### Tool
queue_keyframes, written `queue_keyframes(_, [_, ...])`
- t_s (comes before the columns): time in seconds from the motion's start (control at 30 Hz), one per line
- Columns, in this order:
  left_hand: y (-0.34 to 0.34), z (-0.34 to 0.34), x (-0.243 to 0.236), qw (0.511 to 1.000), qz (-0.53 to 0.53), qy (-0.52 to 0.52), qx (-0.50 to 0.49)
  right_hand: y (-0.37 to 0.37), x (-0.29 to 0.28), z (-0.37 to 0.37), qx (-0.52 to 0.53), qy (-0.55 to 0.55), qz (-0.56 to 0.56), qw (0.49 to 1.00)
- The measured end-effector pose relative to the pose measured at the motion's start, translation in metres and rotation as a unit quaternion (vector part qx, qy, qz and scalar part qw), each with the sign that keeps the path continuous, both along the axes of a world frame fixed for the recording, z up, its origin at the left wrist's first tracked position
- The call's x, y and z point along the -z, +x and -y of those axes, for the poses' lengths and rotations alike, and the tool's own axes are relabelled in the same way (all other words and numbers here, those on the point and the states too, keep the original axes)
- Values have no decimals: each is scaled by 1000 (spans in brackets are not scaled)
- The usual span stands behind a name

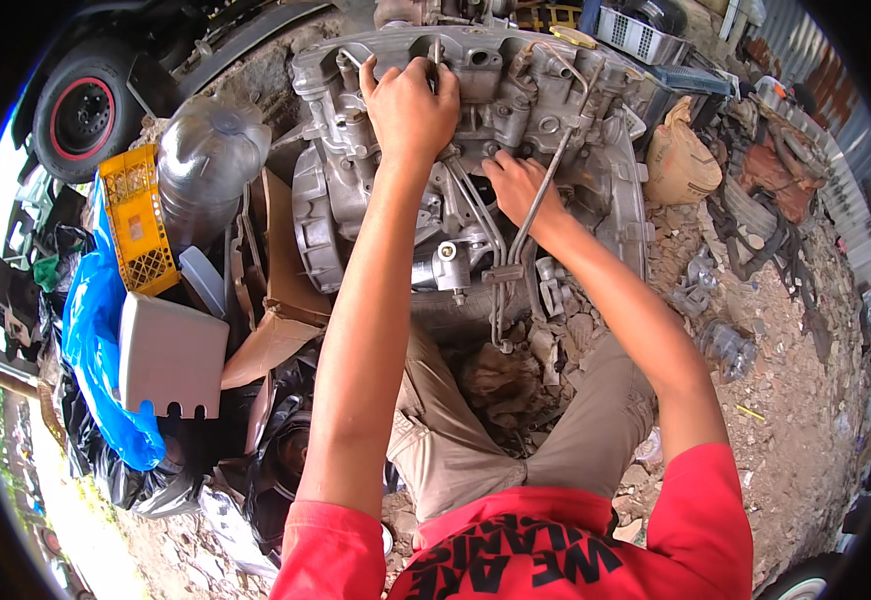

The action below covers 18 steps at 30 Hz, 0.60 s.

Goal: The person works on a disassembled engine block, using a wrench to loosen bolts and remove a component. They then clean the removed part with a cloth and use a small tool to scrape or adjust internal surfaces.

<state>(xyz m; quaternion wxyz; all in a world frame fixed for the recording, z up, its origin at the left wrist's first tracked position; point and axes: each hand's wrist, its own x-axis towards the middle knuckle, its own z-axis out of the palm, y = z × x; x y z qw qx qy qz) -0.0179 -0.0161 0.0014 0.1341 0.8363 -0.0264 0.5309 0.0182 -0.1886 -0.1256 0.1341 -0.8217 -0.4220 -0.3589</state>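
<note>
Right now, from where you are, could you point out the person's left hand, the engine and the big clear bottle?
Left hand (414,108): head view, on the back of the hand.
Engine (503,118): head view, on its grey metal casing.
Big clear bottle (199,172): head view, on its body.

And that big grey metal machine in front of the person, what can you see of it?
The machine looks like an engine: a bulky, dull grey, apparently cast-metal body with brownish stains. A ribbed, rounded housing forms its left end; bent metal pipes run down its near side. It sits ahead of the person's legs; what supports it is unclear. The left hand touches its upper part; the right hand appears to touch it lower down.
</note>
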Motion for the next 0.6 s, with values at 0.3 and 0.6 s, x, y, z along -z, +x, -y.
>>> queue_keyframes(0.3, [-6,-13,5,1000,-3,-4,-6,-23,-21,22,110,-42,-265,957])
queue_keyframes(0.6, [-1,-7,3,1000,-9,-15,2,-74,91,-19,-66,130,-114,983])
